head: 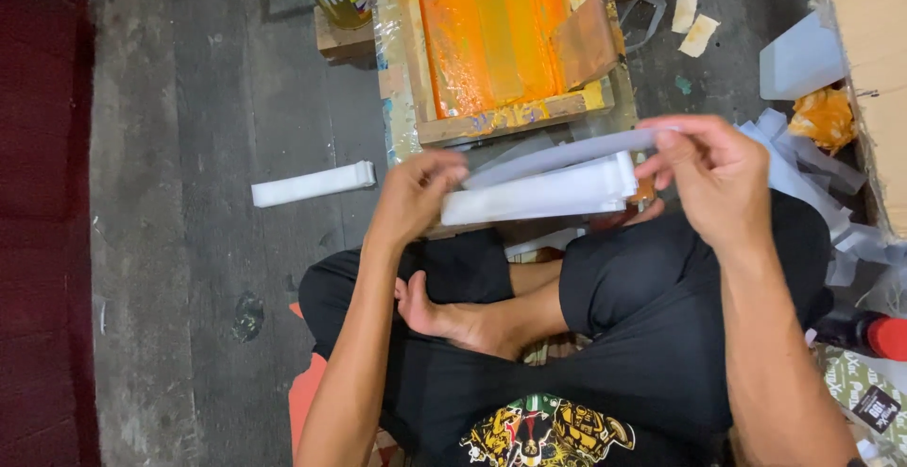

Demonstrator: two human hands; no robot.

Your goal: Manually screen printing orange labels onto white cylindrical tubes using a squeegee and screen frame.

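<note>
Grey concrete floor (198, 99), dark red strip (42, 193) along its left edge, cardboard wall (874, 61) at right.

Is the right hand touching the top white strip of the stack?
Touching. The head view shows the right hand pinching the end of the top white strip between thumb and fingers, lifting it off the stack.
</note>
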